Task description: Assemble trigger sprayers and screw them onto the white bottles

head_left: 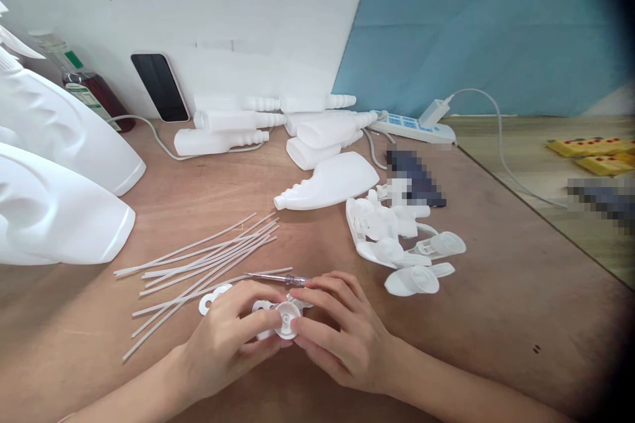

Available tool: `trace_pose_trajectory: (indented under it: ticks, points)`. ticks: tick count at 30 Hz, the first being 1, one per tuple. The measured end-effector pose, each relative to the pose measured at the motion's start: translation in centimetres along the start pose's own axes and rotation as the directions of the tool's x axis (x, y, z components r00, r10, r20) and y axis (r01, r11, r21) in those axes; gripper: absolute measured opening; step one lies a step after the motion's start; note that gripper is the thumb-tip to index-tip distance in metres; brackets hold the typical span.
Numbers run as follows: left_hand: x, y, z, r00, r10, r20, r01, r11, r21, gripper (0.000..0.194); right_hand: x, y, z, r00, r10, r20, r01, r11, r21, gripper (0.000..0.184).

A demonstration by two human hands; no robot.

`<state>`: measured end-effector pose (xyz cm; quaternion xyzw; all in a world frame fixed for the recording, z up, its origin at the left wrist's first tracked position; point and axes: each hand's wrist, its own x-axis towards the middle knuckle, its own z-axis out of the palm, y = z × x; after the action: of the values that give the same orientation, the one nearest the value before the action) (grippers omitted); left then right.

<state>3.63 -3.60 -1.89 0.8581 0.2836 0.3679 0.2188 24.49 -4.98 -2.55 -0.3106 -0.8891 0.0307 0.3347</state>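
My left hand (231, 327) and my right hand (342, 330) meet near the front of the table, fingers closed from both sides on a small round white plastic cap (286, 321). The cap's hollow side, with a small hub in its centre, faces up. Other small white pieces show between the hands, partly hidden by fingers. Just beyond the fingers lies a screwdriver (278, 278) with a clear handle, its tip pointing left. Flat white ring washers (205, 304) rest beside my left hand. Thin white tubes (208, 258) are spread out to the left.
White plastic spray-head parts (397, 238) are piled at right. Several empty-looking white bottles (330, 182) lie at the back, near a power strip (414, 127). Large white bottles (59, 205), a bottle of dark liquid (94, 89) and a leaning phone (159, 87) are at left.
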Motion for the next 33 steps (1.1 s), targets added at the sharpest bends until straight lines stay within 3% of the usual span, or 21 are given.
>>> trace_pose_trajectory:
  ticks: [3,9,19,33]
  points:
    - [-0.29,-0.01,0.13,0.999,0.032,0.016,-0.032,0.999,-0.002,0.007,0.41,-0.06,-0.01,1.000,-0.014,0.022,0.015,0.999,-0.041,0.010]
    - [-0.66,-0.16,0.44,1.000,0.028,0.010,-0.028,0.999,-0.038,0.007,0.68,0.05,0.29,1.000,-0.017,-0.004,0.017,1.000,-0.018,0.011]
    - [-0.69,-0.15,0.27,0.997,0.080,0.023,-0.079,0.997,-0.022,0.010,0.43,0.31,0.63,0.999,-0.031,-0.032,0.035,0.988,0.147,0.019]
    - [-0.31,0.11,0.08,0.994,0.098,0.047,-0.094,0.992,-0.079,0.009,0.58,0.22,0.79,0.997,-0.073,-0.033,0.075,0.993,0.088,0.017]
